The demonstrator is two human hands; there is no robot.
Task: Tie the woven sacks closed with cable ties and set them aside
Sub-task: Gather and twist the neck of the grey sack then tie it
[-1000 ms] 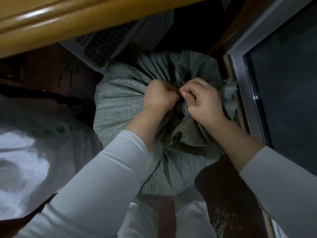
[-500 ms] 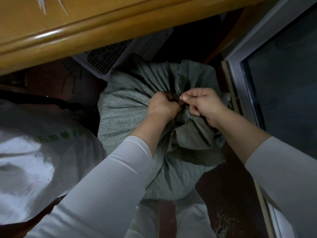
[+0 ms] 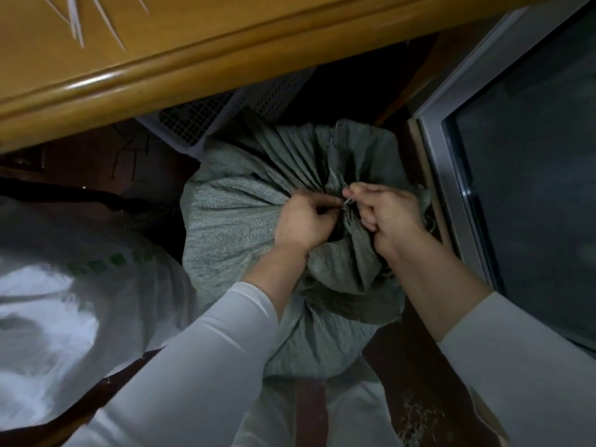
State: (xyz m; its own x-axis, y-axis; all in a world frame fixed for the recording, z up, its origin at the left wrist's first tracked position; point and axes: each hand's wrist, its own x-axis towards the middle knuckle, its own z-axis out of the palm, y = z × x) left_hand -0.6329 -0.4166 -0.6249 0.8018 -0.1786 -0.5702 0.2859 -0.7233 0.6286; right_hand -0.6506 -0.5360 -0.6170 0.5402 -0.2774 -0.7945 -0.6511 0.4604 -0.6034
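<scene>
The green woven sack (image 3: 245,227) is sitting on the floor, wedged between the wooden furniture edge (image 3: 161,69) ahead and the window frame (image 3: 451,175) on the person's right, with a white sack (image 3: 64,301) lying just beside it on the left. Its mouth is gathered into a tight bunched neck (image 3: 346,227), and both hands are working right at that neck. The left hand (image 3: 306,221) is pinching down, grip closed on something small at the bunch, probably the head of the cable tie, though that part is hidden by the fingers. The right hand (image 3: 387,214) is pinching a thin pale strip, the cable tie tail (image 3: 347,201), its grip closed between thumb and forefinger.

The whole move is turning on one line: the tail is running across the neck, from the left hand toward the right, while the neck itself is pointing away from the person. The right hand is the one on the free end, so the cinching pull looks like it should go out to the right, away from the left hand's anchor. The tie is not looking fully snug yet, judging by the loose folds below.
</scene>
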